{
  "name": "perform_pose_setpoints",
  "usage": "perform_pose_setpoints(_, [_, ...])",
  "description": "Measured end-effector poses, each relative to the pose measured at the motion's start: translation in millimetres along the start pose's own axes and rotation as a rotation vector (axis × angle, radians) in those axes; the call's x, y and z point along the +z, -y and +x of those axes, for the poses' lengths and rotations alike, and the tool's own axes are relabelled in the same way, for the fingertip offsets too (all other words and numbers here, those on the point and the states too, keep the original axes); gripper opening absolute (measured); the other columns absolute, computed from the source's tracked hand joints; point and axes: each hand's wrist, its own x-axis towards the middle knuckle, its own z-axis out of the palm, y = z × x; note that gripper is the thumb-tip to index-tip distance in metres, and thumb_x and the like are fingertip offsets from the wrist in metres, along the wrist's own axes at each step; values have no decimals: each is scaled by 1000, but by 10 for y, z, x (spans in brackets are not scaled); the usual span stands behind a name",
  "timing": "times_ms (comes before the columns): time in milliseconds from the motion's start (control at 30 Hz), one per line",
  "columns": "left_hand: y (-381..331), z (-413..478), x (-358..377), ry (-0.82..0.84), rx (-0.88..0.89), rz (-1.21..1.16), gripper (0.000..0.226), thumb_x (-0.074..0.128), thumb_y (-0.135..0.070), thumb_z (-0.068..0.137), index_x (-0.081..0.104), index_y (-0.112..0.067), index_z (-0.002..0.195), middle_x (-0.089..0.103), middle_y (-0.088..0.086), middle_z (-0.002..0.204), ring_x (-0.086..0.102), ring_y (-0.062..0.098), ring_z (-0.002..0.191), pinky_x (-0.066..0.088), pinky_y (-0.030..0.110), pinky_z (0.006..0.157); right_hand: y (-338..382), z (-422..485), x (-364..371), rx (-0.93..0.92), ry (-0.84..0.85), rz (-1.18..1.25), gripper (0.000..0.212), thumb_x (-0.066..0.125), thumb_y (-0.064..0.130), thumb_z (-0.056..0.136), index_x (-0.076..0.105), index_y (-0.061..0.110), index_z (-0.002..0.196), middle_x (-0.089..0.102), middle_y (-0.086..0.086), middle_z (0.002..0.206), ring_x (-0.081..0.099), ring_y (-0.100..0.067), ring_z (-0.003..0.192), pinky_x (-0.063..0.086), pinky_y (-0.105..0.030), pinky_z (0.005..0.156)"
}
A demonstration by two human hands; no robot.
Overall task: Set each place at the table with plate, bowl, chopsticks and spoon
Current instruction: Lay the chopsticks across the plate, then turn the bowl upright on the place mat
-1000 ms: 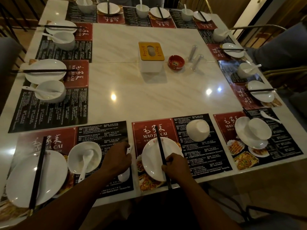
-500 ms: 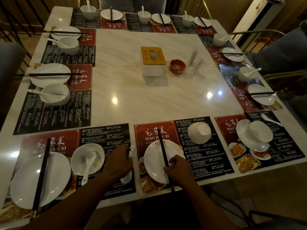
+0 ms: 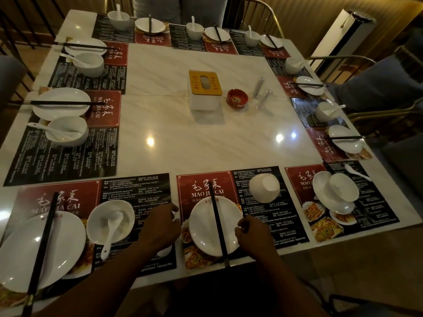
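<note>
near middle place: plate (image 3: 206, 227), chopsticks (image 3: 217, 225) laid; bowl (image 3: 264, 188) inverted; left hand (image 3: 158, 227) grips spoon (image 3: 165, 250); right hand (image 3: 254, 234): grip unclear. near right dishes (image 3: 335, 191) stacked, unsorted.

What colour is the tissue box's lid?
Yellow-orange with small red markings; the tissue box lid shows in the head view.

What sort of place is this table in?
Most likely a Chinese restaurant dining room: printed menu placemats marked MAO JIA CAI at every seat, white plates topped with chopsticks, and a tissue box and red ashtray at the centre.
</note>
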Motion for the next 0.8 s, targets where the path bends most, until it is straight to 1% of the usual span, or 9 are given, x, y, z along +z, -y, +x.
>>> perform_pose_setpoints(100, [-185,30,49,19,34,-20,19,70,-18,84,65,-27,100,61,-11,95,55,1,81,39,14,65,-170,81,-259,44,-50,43,18,74,25,84,58,33,85,62,14,81,62,-2,77,43,-15,61])
perform_pose_setpoints(200, [-369,73,127,38,61,-41,24,71,-20,84,55,-37,84,57,-13,86,58,7,79,39,15,61,-308,219,-547,66,-128,72,26,74,23,85,60,24,107,63,8,95,61,-8,85,44,-20,66])
perform_pose_setpoints(267, [-480,96,189,44,84,-27,20,70,-24,85,60,-33,99,57,-14,92,58,6,86,47,20,71,-376,383,-724,30,-195,46,38,76,25,84,58,18,116,63,-2,108,61,-15,95,48,-27,75])
perform_pose_setpoints(333, [-579,131,262,35,96,-12,29,69,-28,86,61,-28,114,58,-13,100,55,2,88,48,23,78,-405,591,-859,-37,-251,36,49,78,28,81,56,14,122,61,-9,117,60,-23,107,54,-39,87])
perform_pose_setpoints(433, [-743,208,357,8,117,2,32,70,-27,86,61,-28,116,58,-14,102,53,0,86,38,11,69,-382,939,-914,-111,-228,59,77,83,35,73,47,16,138,52,-14,133,54,-31,120,51,-45,98])
perform_pose_setpoints(533, [-951,302,435,-15,136,-2,28,69,-23,88,63,-25,115,60,-12,102,53,1,84,38,11,69,-366,1231,-836,-104,-110,27,106,84,53,69,26,24,153,27,-10,153,38,-32,135,41,-46,109])
perform_pose_setpoints(600, [-1092,358,499,-21,117,14,26,67,-20,89,63,-22,115,63,-7,105,55,5,87,44,18,73,-408,1376,-776,-133,-43,-26,110,82,58,68,21,29,155,20,-10,156,34,-35,138,40,-51,111])
perform_pose_setpoints(700, [-1315,435,649,-13,104,37,35,66,-19,89,59,-24,122,62,-5,111,55,7,93,45,20,77,-491,1520,-752,-164,-15,-113,104,80,58,70,23,32,154,20,-11,153,34,-37,137,40,-51,110])
perform_pose_setpoints(800, [-1544,524,856,15,175,103,52,70,-18,86,51,-29,132,56,-6,126,55,12,111,48,25,88,-518,1589,-828,-191,38,-83,100,81,55,69,27,35,151,25,-10,150,36,-36,135,40,-50,109])
